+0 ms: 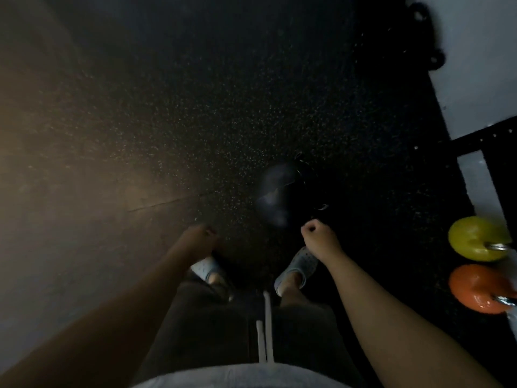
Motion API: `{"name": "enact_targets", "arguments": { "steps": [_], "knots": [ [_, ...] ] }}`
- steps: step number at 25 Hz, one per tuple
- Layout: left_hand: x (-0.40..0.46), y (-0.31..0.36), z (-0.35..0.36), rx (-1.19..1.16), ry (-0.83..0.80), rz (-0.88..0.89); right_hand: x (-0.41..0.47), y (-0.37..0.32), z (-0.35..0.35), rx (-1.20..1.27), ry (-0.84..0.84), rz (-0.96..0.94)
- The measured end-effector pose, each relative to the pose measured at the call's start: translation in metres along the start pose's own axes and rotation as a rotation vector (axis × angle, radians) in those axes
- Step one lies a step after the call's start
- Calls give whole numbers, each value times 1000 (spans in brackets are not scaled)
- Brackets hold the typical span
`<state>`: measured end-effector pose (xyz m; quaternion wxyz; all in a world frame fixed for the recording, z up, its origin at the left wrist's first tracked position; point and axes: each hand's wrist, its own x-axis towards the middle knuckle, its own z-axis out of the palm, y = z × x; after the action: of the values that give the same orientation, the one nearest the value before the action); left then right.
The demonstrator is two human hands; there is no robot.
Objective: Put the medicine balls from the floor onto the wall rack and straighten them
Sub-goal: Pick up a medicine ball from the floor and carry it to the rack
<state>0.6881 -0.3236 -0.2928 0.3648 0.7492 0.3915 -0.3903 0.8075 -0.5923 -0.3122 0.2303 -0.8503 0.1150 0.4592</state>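
Note:
A dark medicine ball [282, 191] with a grey panel lies on the speckled black floor just ahead of my feet, blurred and dim. My right hand [319, 236] hangs just below and to the right of it, fingers curled into a loose fist with nothing in it. Further left, my left hand [200, 238] is also curled shut and holds nothing; it is in shadow. Black rack bars [484, 141] run along the white wall at the right. The rest of the rack is out of frame.
A yellow kettlebell [475, 238] and an orange kettlebell [475, 288] stand by the right wall. Dark round objects [425, 37] sit at the wall's base at the upper right. My feet in grey clogs [296, 266] stand behind the ball. The floor brightens at the left.

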Motion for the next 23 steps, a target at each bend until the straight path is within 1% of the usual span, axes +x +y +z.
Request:
{"name": "enact_targets", "arguments": {
  "steps": [2, 5, 9, 13, 15, 17, 19, 21, 23],
  "knots": [
    [29, 26, 27, -42, 8, -15, 48, 3, -10, 15, -6, 5],
    [98, 59, 64, -115, 36, -30, 136, 11, -15, 42, 67, 22],
    [223, 72, 121, -352, 62, -101, 272, 17, -7, 156, 134, 97],
    [323, 80, 165, -724, 38, -163, 366, 31, 7, 334, 156, 145],
    [355, 80, 188, -897, 16, -212, 394, 44, 16, 451, 157, 146],
    [371, 79, 202, -1083, 32, -224, 403, 48, 17, 532, 163, 126],
    [386, 77, 211, -1246, 66, -285, 403, 48, 15, 572, 157, 97],
    [395, 68, 220, -1326, 73, -278, 390, 50, 9, 587, 159, 92],
    [387, 67, 221, -1349, 59, -294, 367, 49, -7, 602, 173, 101]
  ]
}}
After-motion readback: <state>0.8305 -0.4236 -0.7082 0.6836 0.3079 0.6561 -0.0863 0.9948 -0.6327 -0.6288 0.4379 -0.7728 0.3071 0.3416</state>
